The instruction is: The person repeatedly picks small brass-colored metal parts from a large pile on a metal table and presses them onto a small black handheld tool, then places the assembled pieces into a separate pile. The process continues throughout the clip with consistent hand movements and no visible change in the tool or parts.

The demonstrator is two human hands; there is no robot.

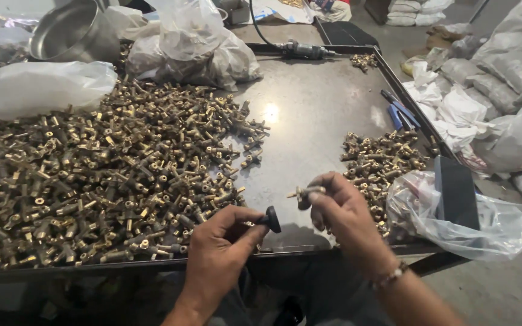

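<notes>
My left hand [222, 250] pinches a small black knob [272, 219] between thumb and fingers near the front edge of the dark metal tray table [309, 115]. My right hand [342, 214] holds a small brass fitting [301, 193] by its end, just right of and above the knob. The two parts are close but apart. A large heap of brass fittings [92, 175] covers the left half of the table. Behind my right hand lies a smaller pile of brass fittings [382, 163].
A clear plastic bag [454, 217] hangs at the table's right front corner. Blue-handled pliers [400, 111] lie near the right rim. A power tool [303, 49], a metal bowl [70, 30] and plastic bags [200, 48] sit at the back. Filled sacks [502, 78] lie on the floor.
</notes>
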